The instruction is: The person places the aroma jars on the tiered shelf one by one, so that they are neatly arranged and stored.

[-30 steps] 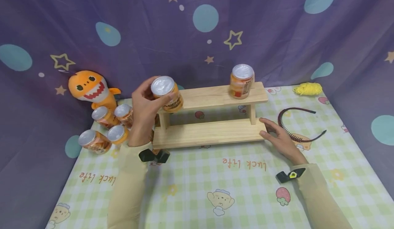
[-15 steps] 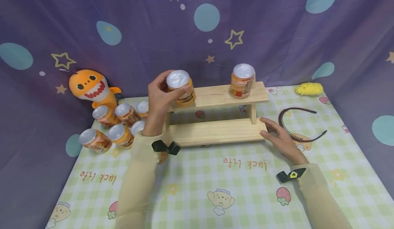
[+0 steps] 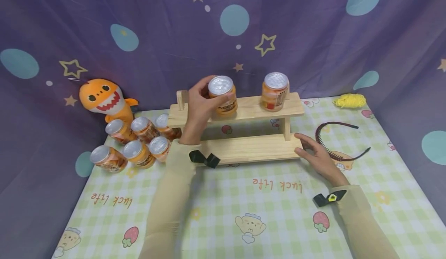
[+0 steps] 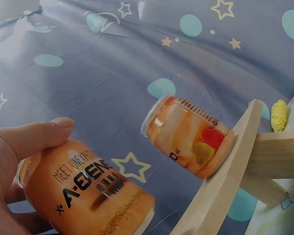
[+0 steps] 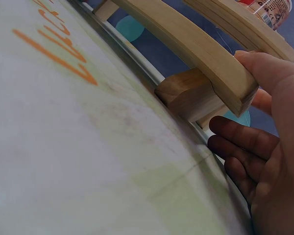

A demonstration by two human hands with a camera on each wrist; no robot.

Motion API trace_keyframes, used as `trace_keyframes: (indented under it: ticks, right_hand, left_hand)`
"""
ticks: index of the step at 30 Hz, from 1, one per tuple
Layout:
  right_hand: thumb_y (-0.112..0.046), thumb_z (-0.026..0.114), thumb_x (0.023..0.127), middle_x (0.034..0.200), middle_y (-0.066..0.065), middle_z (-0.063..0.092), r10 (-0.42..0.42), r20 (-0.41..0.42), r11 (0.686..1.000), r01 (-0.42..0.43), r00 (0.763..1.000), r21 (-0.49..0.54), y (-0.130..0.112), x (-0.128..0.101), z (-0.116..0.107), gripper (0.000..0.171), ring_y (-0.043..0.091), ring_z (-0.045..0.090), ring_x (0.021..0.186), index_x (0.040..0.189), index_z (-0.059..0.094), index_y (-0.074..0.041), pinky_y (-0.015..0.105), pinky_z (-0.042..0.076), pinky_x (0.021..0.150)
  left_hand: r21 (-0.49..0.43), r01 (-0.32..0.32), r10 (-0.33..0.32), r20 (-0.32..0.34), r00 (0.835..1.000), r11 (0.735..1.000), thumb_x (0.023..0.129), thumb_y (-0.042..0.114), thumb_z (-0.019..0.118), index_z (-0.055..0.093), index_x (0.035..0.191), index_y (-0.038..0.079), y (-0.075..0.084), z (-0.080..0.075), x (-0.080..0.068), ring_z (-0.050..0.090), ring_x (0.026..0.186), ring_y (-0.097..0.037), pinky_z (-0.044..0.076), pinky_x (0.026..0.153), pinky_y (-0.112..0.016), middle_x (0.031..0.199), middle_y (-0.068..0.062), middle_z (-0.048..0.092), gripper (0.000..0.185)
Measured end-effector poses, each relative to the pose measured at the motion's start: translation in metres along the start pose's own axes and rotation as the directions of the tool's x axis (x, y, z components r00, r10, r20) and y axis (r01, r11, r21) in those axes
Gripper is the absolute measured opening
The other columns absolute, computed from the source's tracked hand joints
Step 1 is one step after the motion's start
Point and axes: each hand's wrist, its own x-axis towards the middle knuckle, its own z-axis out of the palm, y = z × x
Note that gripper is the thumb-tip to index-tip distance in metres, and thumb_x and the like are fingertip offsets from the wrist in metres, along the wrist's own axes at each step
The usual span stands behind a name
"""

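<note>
Left hand (image 3: 198, 106) fingers grip orange can (image 3: 223, 95) at wooden rack (image 3: 251, 106) top shelf, beside one can (image 3: 274, 90) already standing there. Right hand (image 3: 315, 156) fingers relaxed, steadying rack's lower shelf end. Six cans (image 3: 139, 143) wait on counter (image 3: 244, 208).

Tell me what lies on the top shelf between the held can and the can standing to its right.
Nothing: bare wood of the wooden two-tier shelf separates the orange can in the left hand from the standing orange can, seen in the head view.
</note>
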Motion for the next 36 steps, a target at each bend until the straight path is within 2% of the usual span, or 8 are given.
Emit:
trace_keyframes:
  ticks: [6, 12, 23, 36]
  right_hand:
    - [-0.022, 0.06, 0.101, 0.143, 0.018, 0.056, -0.001, 0.003, 1.0, 0.001, 1.0, 0.005, 0.0, 0.0, -0.001, 0.053, -0.012, 0.052, 0.106, 0.151, 0.044, -0.014, 0.011, 0.039, 0.093]
    - [-0.02, 0.059, 0.101, 0.142, 0.019, 0.057, -0.021, 0.003, 1.0, 0.021, 1.0, 0.015, 0.001, 0.0, 0.0, 0.052, -0.012, 0.052, 0.107, 0.151, 0.044, -0.014, 0.009, 0.039, 0.092]
    - [-0.025, 0.058, 0.102, 0.143, 0.021, 0.056, -0.012, -0.001, 1.0, 0.012, 1.0, -0.004, 0.006, 0.001, -0.001, 0.052, -0.013, 0.052, 0.107, 0.151, 0.044, -0.013, 0.01, 0.039, 0.093]
    - [-0.024, 0.059, 0.101, 0.146, 0.018, 0.054, 0.01, 0.012, 1.0, -0.01, 1.0, 0.006, 0.0, 0.0, -0.001, 0.053, -0.012, 0.051, 0.108, 0.152, 0.044, -0.015, 0.012, 0.039, 0.095]
  left_hand:
    - [-0.013, 0.029, -0.028, 0.027, 0.999, 1.0, 0.077, 0.003, 0.083, 0.062, 0.13, 0.004, -0.004, 0.013, 0.006, 0.064, 0.108, -0.018, 0.053, 0.093, -0.031, 0.126, -0.017, 0.065, 0.057]
    - [-0.019, 0.019, -0.018, 0.027, 0.999, 1.0, 0.075, 0.001, 0.084, 0.063, 0.128, 0.002, -0.01, 0.023, 0.01, 0.064, 0.105, -0.018, 0.054, 0.089, -0.028, 0.124, -0.019, 0.065, 0.057]
    - [-0.014, 0.043, -0.042, 0.031, 0.999, 0.999, 0.074, 0.005, 0.086, 0.065, 0.127, 0.005, -0.015, 0.041, 0.017, 0.065, 0.105, -0.02, 0.055, 0.089, -0.027, 0.123, -0.018, 0.067, 0.058]
    - [-0.006, 0.054, -0.054, 0.043, 0.998, 0.999, 0.074, 0.006, 0.087, 0.064, 0.128, 0.006, -0.021, 0.054, 0.022, 0.065, 0.106, -0.019, 0.054, 0.09, -0.027, 0.124, -0.017, 0.067, 0.059]
